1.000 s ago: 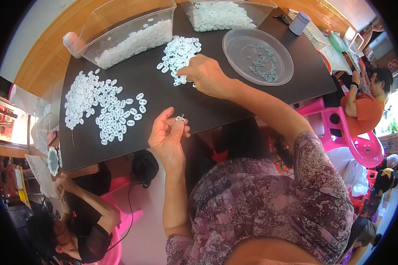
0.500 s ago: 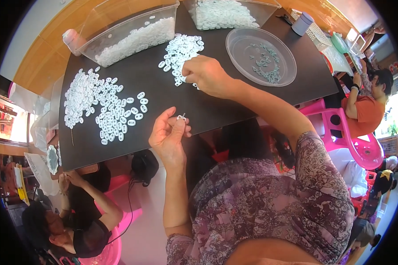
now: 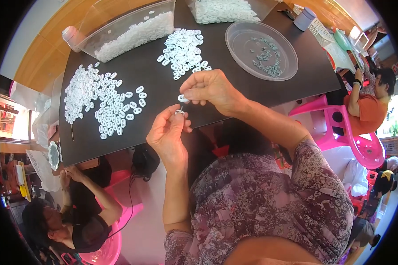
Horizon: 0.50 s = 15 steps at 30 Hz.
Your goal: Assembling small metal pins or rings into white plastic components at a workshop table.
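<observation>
White oval piece (image 3: 182,98) sits pinched by the right hand (image 3: 216,92), just beyond the left hand (image 3: 168,137) gripping a small part (image 3: 179,112)

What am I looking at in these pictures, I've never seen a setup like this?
There's no machine, just a person working bare-handed. Every picture comes from the left of two wide cameras worn on their head, looking down, so straight edges bend. On the dark table lie piles of white oval pieces. At the far side stand clear bins of white pieces, and to the right a round clear tray holds small grey-green bits. The left hand pinches a small white part with a thin pin sticking up; the right hand holds a white oval piece close to it.
</observation>
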Motion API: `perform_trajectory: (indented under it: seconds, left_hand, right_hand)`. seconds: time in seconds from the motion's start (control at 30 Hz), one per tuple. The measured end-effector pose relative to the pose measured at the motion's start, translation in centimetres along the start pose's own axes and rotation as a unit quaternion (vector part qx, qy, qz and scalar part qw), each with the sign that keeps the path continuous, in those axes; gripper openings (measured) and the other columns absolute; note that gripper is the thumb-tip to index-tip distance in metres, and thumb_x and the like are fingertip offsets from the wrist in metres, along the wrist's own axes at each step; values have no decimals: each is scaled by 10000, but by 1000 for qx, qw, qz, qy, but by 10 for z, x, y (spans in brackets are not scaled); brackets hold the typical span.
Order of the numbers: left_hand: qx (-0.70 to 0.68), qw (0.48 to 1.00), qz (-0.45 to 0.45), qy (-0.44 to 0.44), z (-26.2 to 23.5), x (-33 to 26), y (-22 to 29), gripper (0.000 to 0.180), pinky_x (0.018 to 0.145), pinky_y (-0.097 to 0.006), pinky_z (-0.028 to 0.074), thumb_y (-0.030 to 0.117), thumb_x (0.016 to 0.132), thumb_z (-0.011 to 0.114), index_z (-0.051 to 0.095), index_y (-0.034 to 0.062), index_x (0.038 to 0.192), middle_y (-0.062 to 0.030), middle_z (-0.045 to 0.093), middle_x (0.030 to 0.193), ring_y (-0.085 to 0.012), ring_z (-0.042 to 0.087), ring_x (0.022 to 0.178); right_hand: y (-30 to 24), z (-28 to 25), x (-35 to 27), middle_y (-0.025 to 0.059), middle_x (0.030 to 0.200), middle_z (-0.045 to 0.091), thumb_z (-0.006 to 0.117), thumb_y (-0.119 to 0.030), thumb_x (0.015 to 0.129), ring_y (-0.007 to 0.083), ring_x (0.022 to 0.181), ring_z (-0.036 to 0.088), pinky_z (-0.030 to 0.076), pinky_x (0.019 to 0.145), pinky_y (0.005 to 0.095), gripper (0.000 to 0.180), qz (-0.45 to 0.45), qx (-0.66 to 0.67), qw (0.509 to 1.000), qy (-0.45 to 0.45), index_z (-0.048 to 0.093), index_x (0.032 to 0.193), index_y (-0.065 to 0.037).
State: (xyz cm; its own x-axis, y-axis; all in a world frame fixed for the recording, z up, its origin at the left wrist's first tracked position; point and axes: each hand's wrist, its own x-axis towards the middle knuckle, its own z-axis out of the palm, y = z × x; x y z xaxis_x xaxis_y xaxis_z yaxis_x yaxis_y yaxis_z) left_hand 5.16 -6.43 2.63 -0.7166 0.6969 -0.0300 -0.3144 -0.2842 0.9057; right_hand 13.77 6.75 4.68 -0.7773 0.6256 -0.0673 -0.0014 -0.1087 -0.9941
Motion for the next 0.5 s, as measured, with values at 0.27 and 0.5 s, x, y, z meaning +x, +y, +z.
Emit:
perform_trajectory:
  seconds: [0.27,0.5]
  left_hand:
    - [5,1000,4,20,1,-3,-1,142,479,-239,478,-20,818,605,615,-79,947,-121,631,735,-139,578,568]
    - [10,999,10,32,0,-5,-2,114,480,-236,479,-23,820,603,615,-70,923,-113,632,734,-133,582,578]
  right_hand:
    - [3,10,-10,22,752,636,668,-94,781,42,629,532,404,533,184,142,-21,-2,1000,21,643,889,-6]
    - [9,17,-14,48,817,634,629,-23,800,81,737,584,472,651,210,128,-51,-14,998,29,621,919,22]
